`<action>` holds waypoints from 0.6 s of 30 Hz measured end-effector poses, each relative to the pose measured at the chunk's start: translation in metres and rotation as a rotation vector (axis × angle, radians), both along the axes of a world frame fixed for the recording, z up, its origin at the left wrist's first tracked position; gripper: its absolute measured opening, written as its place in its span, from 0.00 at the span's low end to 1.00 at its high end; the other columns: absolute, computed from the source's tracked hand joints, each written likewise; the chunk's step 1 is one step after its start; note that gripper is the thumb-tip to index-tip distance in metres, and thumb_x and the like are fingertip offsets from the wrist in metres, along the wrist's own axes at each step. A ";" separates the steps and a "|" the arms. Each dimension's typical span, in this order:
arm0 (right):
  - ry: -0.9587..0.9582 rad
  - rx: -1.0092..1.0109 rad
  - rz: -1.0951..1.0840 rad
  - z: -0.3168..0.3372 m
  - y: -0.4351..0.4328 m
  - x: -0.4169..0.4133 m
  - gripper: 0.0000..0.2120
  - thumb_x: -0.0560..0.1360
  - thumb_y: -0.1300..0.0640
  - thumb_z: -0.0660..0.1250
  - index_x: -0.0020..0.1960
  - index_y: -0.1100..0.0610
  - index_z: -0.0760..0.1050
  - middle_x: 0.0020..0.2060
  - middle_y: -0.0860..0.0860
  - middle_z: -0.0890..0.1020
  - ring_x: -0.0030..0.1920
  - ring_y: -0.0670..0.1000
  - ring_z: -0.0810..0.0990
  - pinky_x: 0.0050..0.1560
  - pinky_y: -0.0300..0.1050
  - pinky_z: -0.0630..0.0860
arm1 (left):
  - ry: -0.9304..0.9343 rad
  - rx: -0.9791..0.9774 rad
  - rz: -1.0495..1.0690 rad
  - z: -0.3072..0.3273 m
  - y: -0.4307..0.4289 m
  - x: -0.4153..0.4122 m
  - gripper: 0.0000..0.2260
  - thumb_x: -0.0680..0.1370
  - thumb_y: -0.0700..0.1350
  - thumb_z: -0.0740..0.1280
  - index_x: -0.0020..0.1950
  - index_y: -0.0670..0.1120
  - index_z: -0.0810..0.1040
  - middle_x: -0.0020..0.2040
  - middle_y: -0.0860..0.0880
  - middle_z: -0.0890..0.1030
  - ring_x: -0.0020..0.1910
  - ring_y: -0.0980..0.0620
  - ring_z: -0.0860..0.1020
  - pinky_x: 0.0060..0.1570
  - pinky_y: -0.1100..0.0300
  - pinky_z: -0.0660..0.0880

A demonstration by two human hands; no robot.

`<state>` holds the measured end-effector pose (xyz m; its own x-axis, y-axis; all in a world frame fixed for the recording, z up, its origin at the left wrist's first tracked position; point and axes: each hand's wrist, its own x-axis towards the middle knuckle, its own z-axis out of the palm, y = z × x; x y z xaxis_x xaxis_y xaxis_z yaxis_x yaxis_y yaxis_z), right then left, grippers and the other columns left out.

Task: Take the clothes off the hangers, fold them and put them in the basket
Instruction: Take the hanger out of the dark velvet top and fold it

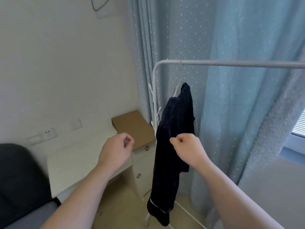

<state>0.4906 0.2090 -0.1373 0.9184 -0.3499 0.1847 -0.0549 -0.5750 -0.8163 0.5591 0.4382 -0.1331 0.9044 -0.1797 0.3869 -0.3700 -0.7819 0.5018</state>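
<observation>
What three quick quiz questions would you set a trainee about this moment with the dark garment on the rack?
1. True or false: the dark garment is already off its hanger.
2. What lies on the desk to the left of the white rack? A) a cardboard box B) a basket C) a lamp
3. Which hand is in front of the garment in this view?

Key:
1. False. It hangs on the hanger, which is hooked over the rack's rail.
2. A.
3. The right hand. The left hand is over the desk, holding nothing.
</observation>
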 end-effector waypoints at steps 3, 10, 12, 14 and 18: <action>-0.051 0.041 -0.053 0.013 -0.021 0.011 0.19 0.76 0.51 0.64 0.31 0.56 0.62 0.26 0.51 0.67 0.28 0.50 0.64 0.30 0.45 0.67 | -0.012 -0.011 0.020 0.010 -0.007 0.002 0.05 0.79 0.49 0.66 0.44 0.55 0.79 0.30 0.57 0.75 0.32 0.59 0.74 0.31 0.63 0.65; -0.115 0.127 -0.144 0.053 -0.042 0.048 0.18 0.80 0.46 0.62 0.39 0.60 0.73 0.31 0.52 0.77 0.33 0.51 0.74 0.37 0.48 0.75 | -0.041 -0.009 0.055 0.025 -0.018 0.002 0.05 0.79 0.49 0.65 0.45 0.55 0.80 0.31 0.57 0.73 0.34 0.58 0.74 0.32 0.62 0.66; -0.134 0.162 -0.152 0.068 -0.041 0.063 0.18 0.79 0.48 0.64 0.47 0.63 0.78 0.39 0.57 0.83 0.38 0.54 0.79 0.40 0.47 0.75 | -0.034 0.008 0.050 0.030 -0.024 0.001 0.05 0.79 0.49 0.66 0.45 0.55 0.79 0.31 0.57 0.73 0.34 0.59 0.74 0.32 0.62 0.65; -0.161 0.148 -0.122 0.079 -0.038 0.086 0.17 0.77 0.49 0.66 0.48 0.64 0.78 0.42 0.60 0.82 0.42 0.57 0.80 0.43 0.49 0.74 | -0.027 0.015 0.032 0.037 -0.031 0.000 0.06 0.79 0.48 0.66 0.43 0.55 0.78 0.30 0.57 0.73 0.32 0.58 0.73 0.31 0.64 0.64; -0.037 0.133 -0.141 0.093 -0.037 0.127 0.28 0.70 0.43 0.66 0.63 0.60 0.72 0.59 0.57 0.74 0.56 0.59 0.77 0.55 0.53 0.78 | -0.036 0.055 -0.001 0.056 -0.046 0.001 0.05 0.79 0.47 0.66 0.44 0.54 0.78 0.31 0.56 0.72 0.34 0.58 0.73 0.34 0.62 0.66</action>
